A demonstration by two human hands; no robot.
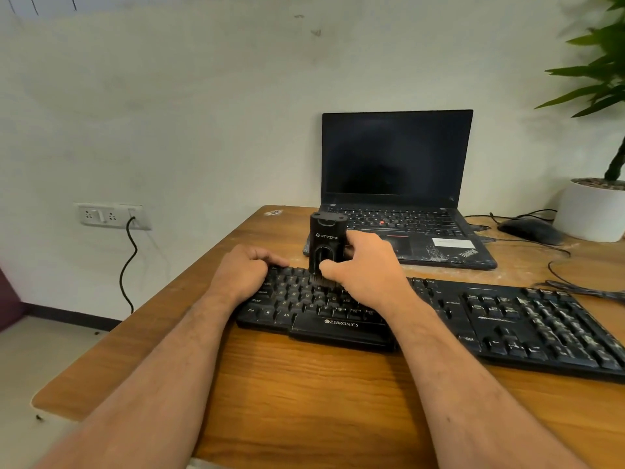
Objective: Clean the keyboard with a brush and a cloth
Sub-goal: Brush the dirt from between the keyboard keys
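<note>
Gripping the upright black brush (327, 245), bristles down on the keyboard's (439, 319) upper left keys, the right hand (363, 269) curls round its body; the left hand (245, 270), fingers curled, steadies the keyboard's left end near the table's (270, 384) left edge, laptop (399, 184) just behind.

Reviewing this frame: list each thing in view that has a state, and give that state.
brush: upright, bristles down on the keys, gripped by the right hand
keyboard: flat on the table, pale dust on its right-side keys
left hand: fingers curled over the keyboard's far left edge
laptop: lid open, screen dark
mouse: idle beside the laptop
wall socket: one cable plugged in
</note>
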